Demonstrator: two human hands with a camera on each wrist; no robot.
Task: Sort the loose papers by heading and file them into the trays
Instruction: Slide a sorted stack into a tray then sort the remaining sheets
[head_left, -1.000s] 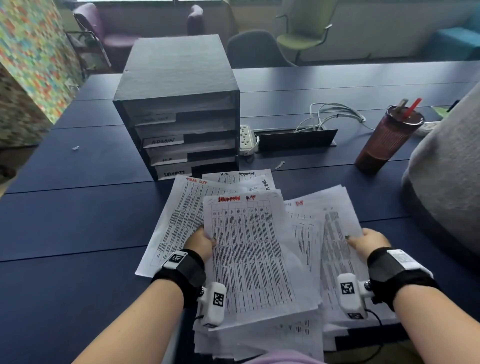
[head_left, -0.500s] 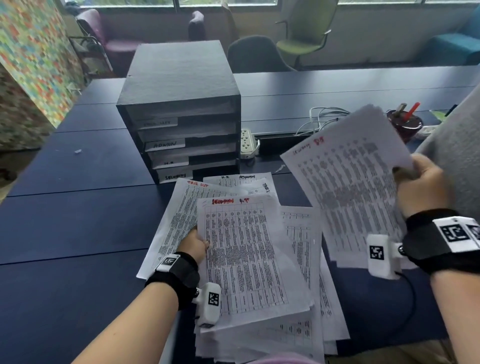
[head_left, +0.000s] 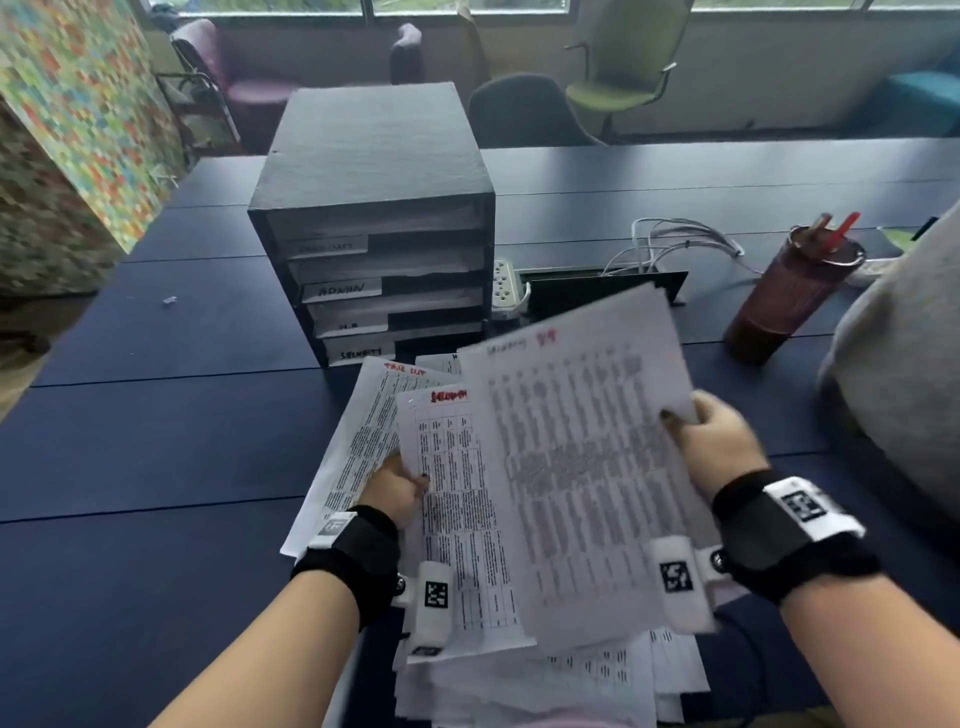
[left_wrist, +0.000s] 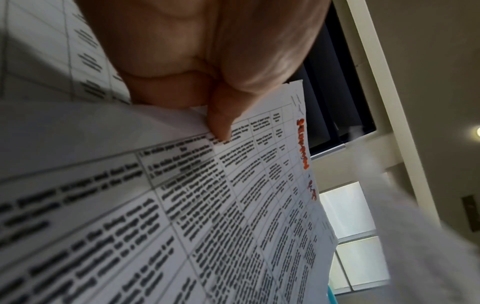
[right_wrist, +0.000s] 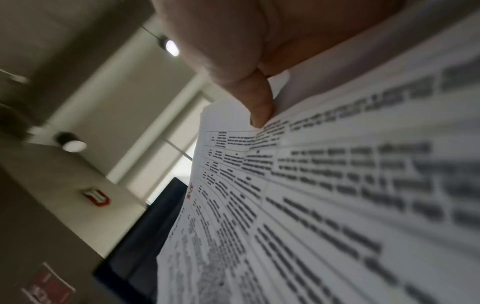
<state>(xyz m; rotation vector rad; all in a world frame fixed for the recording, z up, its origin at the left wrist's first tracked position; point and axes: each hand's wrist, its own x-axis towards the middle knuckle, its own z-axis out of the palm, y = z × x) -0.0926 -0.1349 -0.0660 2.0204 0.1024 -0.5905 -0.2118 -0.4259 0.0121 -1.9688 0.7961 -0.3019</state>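
At centre frame the right hand (head_left: 719, 447) pinched a lifted sheet (head_left: 582, 467) beside the left hand's (head_left: 397, 491) pinched sheet (head_left: 457, 519); apparently comparing headings.

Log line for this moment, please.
left hand: pinches red-headed sheet | right hand: holds lifted sheet over paper pile | tray unit: nothing being filed
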